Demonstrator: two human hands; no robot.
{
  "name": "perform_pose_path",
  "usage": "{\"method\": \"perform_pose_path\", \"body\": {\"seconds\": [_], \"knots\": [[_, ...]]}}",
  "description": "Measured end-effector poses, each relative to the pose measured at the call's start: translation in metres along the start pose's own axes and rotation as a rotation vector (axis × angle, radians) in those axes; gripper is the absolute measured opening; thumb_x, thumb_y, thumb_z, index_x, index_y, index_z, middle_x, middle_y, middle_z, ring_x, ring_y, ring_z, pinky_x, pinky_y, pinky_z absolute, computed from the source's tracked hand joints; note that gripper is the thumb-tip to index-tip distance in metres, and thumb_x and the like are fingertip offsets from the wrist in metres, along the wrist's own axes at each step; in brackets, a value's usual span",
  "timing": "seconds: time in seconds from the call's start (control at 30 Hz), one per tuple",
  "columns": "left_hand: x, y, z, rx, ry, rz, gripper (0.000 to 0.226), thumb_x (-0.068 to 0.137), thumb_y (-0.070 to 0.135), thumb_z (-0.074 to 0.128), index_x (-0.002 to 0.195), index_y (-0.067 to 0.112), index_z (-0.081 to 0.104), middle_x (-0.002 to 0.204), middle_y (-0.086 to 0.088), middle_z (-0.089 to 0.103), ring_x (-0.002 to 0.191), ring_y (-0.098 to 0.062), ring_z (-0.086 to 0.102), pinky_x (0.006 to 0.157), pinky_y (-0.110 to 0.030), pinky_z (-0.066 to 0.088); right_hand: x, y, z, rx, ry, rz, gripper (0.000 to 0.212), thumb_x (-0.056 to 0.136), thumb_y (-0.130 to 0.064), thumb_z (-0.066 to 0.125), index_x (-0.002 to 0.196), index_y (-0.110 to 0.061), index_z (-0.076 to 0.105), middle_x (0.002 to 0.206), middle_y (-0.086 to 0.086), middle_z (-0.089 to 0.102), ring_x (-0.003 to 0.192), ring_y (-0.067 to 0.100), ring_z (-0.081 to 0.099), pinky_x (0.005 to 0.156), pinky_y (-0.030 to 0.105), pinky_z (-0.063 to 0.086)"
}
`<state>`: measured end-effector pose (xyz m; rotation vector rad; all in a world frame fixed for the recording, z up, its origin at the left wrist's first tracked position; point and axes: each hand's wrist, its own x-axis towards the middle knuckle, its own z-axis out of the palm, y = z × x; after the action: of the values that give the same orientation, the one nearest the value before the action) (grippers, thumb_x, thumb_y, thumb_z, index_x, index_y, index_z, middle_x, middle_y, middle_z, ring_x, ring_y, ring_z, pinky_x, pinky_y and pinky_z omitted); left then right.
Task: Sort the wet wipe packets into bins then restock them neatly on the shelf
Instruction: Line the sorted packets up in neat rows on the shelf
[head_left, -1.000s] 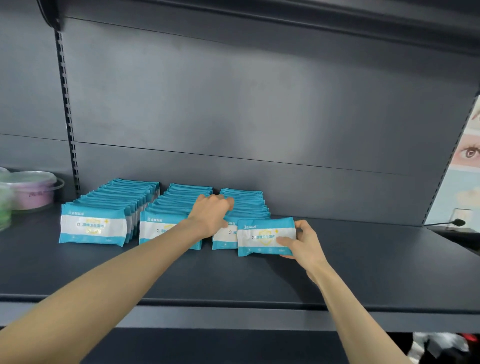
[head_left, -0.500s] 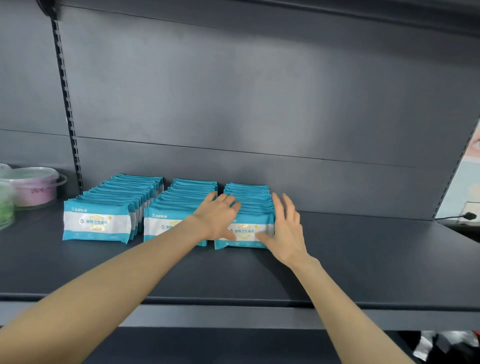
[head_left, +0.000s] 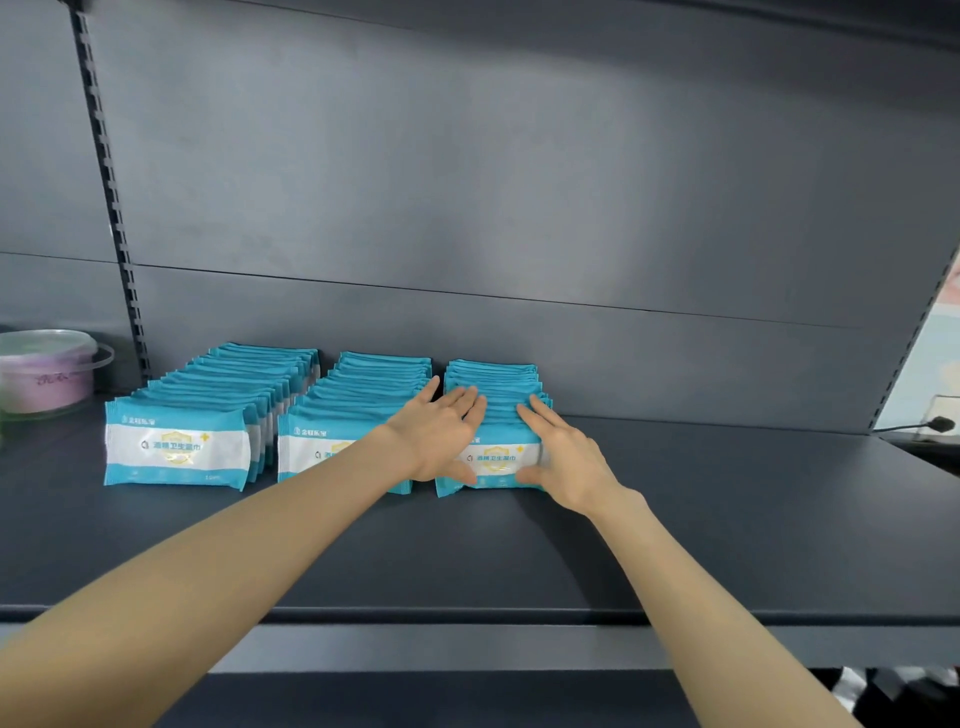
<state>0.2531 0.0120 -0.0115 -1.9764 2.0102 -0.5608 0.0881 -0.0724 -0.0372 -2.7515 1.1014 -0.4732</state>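
Three rows of wet wipe packets (head_left: 363, 400) stand upright on the shelf (head_left: 727, 519). The right row (head_left: 493, 376) is touched by both hands. The left hand (head_left: 439, 441) is laid on its tops, fingers (head_left: 465, 402) straight and slightly spread. The right hand (head_left: 566, 462) is set at its right edge, fingers extended, thumb against the front packet (head_left: 493, 460).

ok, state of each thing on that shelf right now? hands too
left row: standing on edge, aligned, untouched
middle row: standing on edge, aligned
right row: standing on edge, pressed by both hands
left hand: open, fingers flat on right row
right hand: open, fingers flat on right row
pink tub: lid on
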Motion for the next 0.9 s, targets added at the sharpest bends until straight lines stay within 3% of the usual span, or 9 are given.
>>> {"method": "perform_pose_path", "body": {"seconds": [0.3, 0.5, 0.63, 0.9], "knots": [[0.010, 0.009, 0.000, 0.139, 0.008, -0.018, 0.093, 0.090, 0.060, 0.042, 0.150, 0.008, -0.007, 0.155, -0.024, 0.013, 0.144, -0.033, 0.015, 0.115, -0.054, 0.003, -0.003, 0.003, 0.002, 0.129, 0.007, -0.013, 0.086, 0.086, -0.008, 0.068, 0.153, -0.014, 0.015, 0.161, -0.004, -0.009, 0.144, 0.016, 0.023, 0.108, 0.024, 0.031], [0.007, -0.001, -0.007, -0.001, -0.079, 0.010, 0.094, 0.091, 0.048, 0.052, 0.150, 0.005, -0.008, 0.159, -0.015, 0.000, 0.147, -0.024, 0.001, 0.116, -0.055, -0.002, -0.005, 0.001, -0.002, 0.004, -0.020, -0.002, 0.087, 0.088, -0.019, 0.067, 0.153, -0.021, 0.010, 0.160, -0.007, -0.014, 0.142, 0.018, 0.025, 0.103, 0.036, 0.041], [0.010, -0.003, -0.006, 0.065, -0.074, 0.018, 0.090, 0.093, 0.044, 0.050, 0.149, 0.001, -0.005, 0.159, -0.014, 0.000, 0.147, -0.022, 0.001, 0.115, -0.052, -0.002, -0.003, -0.003, -0.004, -0.066, -0.059, 0.041, 0.085, 0.090, -0.024, 0.063, 0.154, -0.025, 0.007, 0.161, -0.008, -0.002, 0.143, 0.019, 0.023, 0.104, 0.038, 0.038], [0.011, -0.003, -0.008, 0.019, -0.130, 0.016, 0.091, 0.093, 0.044, 0.051, 0.149, 0.004, -0.010, 0.159, -0.011, -0.006, 0.147, -0.021, -0.004, 0.114, -0.055, -0.005, 0.002, -0.001, -0.007, -0.143, -0.127, 0.055, 0.084, 0.093, -0.028, 0.060, 0.153, -0.027, 0.001, 0.161, -0.007, -0.006, 0.145, 0.022, 0.017, 0.109, 0.042, 0.035]]}}
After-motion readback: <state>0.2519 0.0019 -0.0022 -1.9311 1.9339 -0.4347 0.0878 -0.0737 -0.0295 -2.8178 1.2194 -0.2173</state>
